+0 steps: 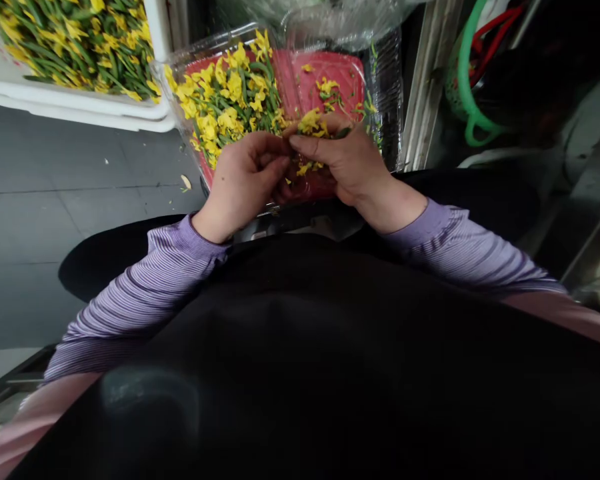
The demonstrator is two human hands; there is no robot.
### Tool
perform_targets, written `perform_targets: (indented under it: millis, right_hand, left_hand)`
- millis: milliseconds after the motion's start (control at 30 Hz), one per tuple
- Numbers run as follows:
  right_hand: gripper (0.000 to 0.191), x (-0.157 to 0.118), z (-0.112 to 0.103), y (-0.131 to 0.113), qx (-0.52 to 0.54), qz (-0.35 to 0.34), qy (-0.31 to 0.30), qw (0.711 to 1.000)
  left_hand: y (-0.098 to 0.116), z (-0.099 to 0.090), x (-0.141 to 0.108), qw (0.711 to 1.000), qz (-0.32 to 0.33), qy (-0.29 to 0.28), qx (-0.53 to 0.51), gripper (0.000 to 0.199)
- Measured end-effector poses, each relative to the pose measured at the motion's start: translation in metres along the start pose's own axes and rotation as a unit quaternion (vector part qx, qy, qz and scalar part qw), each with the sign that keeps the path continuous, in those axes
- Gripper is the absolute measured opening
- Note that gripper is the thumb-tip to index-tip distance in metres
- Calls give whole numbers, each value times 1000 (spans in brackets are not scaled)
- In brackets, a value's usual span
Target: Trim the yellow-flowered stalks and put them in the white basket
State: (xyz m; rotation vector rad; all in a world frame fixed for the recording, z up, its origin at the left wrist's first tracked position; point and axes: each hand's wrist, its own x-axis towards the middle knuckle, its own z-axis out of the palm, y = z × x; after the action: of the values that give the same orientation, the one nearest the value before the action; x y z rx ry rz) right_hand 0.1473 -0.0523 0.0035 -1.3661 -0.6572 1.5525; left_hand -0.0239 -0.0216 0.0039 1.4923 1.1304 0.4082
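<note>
My right hand (353,157) is closed around yellow flowers (311,123) with short green stalks, above the right half of a clear plastic clamshell box (177,63). Its thumb points left, towards my left hand (247,173). The fingers of my left hand are pinched together close to the right fingertips; whatever is between them is too small to make out. A heap of yellow flowers on green stalks (230,93) fills the box's left half. Bits of flower and stalk (329,93) are scattered in the right half, over a red surface (347,70).
A white basket (80,100) full of similar flowers stands at the upper left, on grey floor tiles (35,193). Clear plastic (340,20) lies behind the box. A metal edge (427,87) and a green plastic handle (464,73) are to the right.
</note>
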Motion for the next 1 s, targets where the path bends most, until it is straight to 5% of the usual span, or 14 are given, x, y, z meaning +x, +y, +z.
perform_targets:
  millis: [133,333,467,600,767,867,1000]
  right_hand:
    - [16,-5,9,-8,107,90,3,990]
    - [11,-7,11,-6,91,85,-28,992]
    - [13,-9,11,-4,88,61,27,994]
    - [14,-9,11,-3,13,48,11,999]
    - [27,-3,8,-14,60,106,40,992]
    - [35,1,5,-20,77,103,55,990]
    - [31,5,-1,-5,46,48,52,996]
  left_hand:
    - [7,-2,-2,999,-14,4,-48,20]
    - [10,-1,-5,997,-34,6,-62,24]
    - [12,-5,-10,999,5,34,17,15]
    - [13,-9,-10,990,54,41,125,5]
    - [7,-20,6,968,89,18,236,21]
    - [8,-33,4,945,141,66,287,20]
    - [5,-52,-38,921,171,188,296,14]
